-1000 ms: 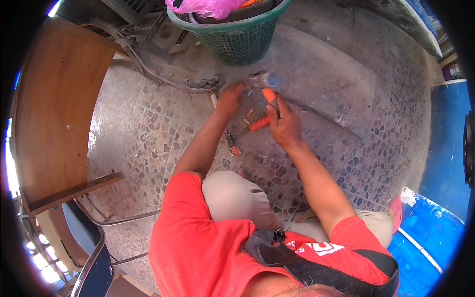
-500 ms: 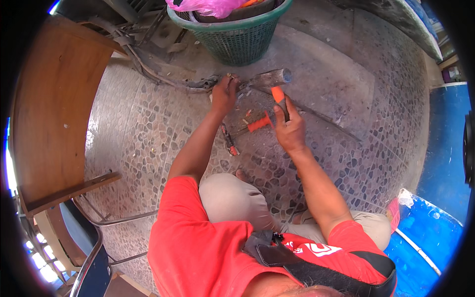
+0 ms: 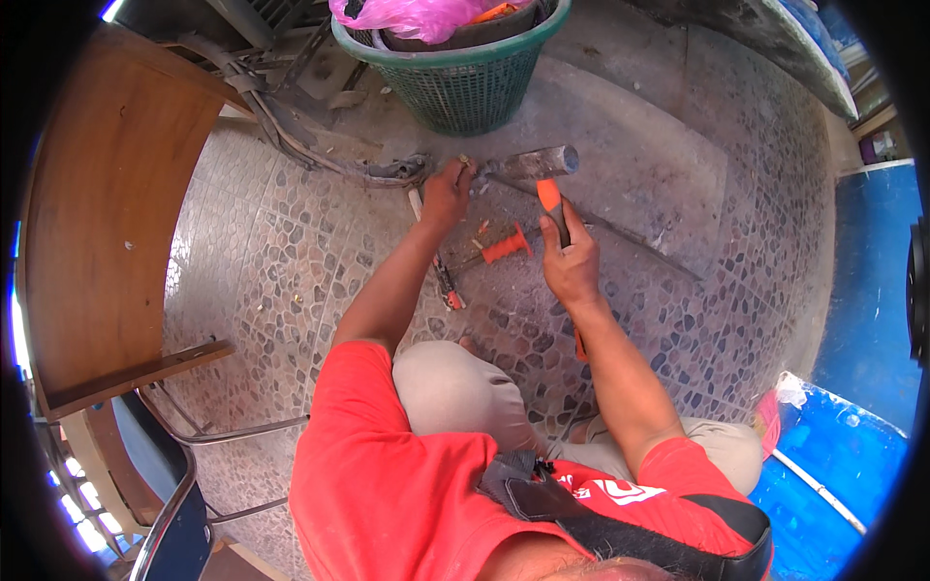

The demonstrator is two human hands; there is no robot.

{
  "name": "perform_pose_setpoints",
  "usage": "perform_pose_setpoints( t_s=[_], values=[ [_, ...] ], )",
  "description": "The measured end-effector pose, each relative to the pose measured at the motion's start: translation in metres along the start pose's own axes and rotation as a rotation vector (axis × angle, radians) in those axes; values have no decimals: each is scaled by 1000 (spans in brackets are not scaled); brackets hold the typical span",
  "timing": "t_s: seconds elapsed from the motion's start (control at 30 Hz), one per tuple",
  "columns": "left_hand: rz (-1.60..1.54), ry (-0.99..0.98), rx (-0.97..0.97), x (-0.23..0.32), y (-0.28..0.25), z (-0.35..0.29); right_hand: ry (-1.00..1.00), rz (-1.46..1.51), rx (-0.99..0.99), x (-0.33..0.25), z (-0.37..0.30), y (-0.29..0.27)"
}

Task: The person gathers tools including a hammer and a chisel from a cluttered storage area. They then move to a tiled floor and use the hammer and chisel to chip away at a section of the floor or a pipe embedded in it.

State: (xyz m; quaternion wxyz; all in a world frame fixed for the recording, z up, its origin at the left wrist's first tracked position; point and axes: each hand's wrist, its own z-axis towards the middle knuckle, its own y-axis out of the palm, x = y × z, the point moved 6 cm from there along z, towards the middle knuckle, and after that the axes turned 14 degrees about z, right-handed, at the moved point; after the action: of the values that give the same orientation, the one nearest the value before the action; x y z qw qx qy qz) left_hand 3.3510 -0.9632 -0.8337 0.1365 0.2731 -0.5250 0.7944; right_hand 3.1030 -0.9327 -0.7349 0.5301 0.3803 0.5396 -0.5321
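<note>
My right hand (image 3: 572, 257) grips a hammer by its orange and black handle (image 3: 551, 198). Its thick grey cylindrical head (image 3: 533, 163) lies level, with the left end close to the fingers of my left hand (image 3: 449, 198). Those fingers are closed in a pinch on something small that I cannot make out. Between my arms, a tool with a ribbed orange grip and guard (image 3: 504, 248) lies on the floor. Beside my left forearm is a slim hand tool with red-orange ends (image 3: 449, 292), partly hidden by that arm.
A green plastic basket (image 3: 455, 87) with a pink bag (image 3: 417, 17) stands ahead. Thick cables (image 3: 291, 145) run toward my left hand. A long thin bar (image 3: 630, 242) crosses the floor. A wooden panel (image 3: 116, 223) and metal-framed chair (image 3: 184, 465) are left; blue boards (image 3: 862, 310) right.
The hammer has shifted slightly, its head a little lower and further right in view. My left hand stays near the same spot, fingers still closed. An orange piece now shows beside my right forearm.
</note>
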Motion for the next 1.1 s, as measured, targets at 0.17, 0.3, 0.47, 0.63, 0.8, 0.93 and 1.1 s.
perform_pose_setpoints(
  t_s=[0.17, 0.3, 0.47, 0.63, 0.8, 0.93, 1.1],
  values=[
    [-62, 2, 36, 3, -2, -5, 2, -20, -9, -2, 3, 2],
    [-97, -23, 34, 4, -4, -5, -21, -66, -26, -6, 7, 7],
    [-90, -38, 59, 3, -6, -6, -43, -57, -41, -8, 10, 10],
    [-95, -12, 81, 6, -7, -9, -25, -51, -52, -11, 13, 9],
    [-94, -12, 93, 0, 0, -12, -60, -51, -54, -13, 16, 7],
    [-82, -69, 84, -2, 6, -12, -56, -71, -53, -15, 17, 6],
    [-89, -69, 150, -8, 10, -14, -82, -123, -78, -14, 18, 14]
  ],
)
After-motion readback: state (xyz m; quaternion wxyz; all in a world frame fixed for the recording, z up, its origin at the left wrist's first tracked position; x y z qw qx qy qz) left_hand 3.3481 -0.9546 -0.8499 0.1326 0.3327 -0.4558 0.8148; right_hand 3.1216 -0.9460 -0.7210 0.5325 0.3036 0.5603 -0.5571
